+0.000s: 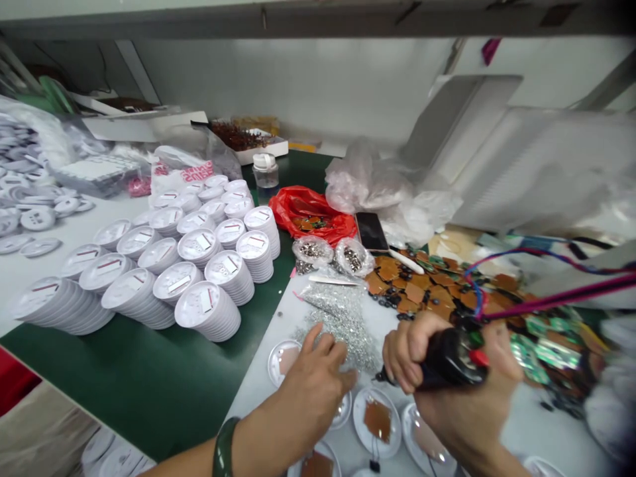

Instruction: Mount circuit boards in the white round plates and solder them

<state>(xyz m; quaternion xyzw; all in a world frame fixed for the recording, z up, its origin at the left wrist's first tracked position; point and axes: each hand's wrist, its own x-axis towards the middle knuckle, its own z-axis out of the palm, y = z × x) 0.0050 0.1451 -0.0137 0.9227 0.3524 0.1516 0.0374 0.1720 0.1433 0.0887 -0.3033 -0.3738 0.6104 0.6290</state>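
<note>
Overhead, a beam [318,21]; below, hands [315,377] [464,407] over a white worktop [254,387].

The left hand [318,377] partly hides one white dish [275,364]; the bottom edge cuts another dish [334,457].

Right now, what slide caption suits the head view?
Right hand gripping a black power tool, left hand near small silvery pieces, stacked white discs alongside.
</note>
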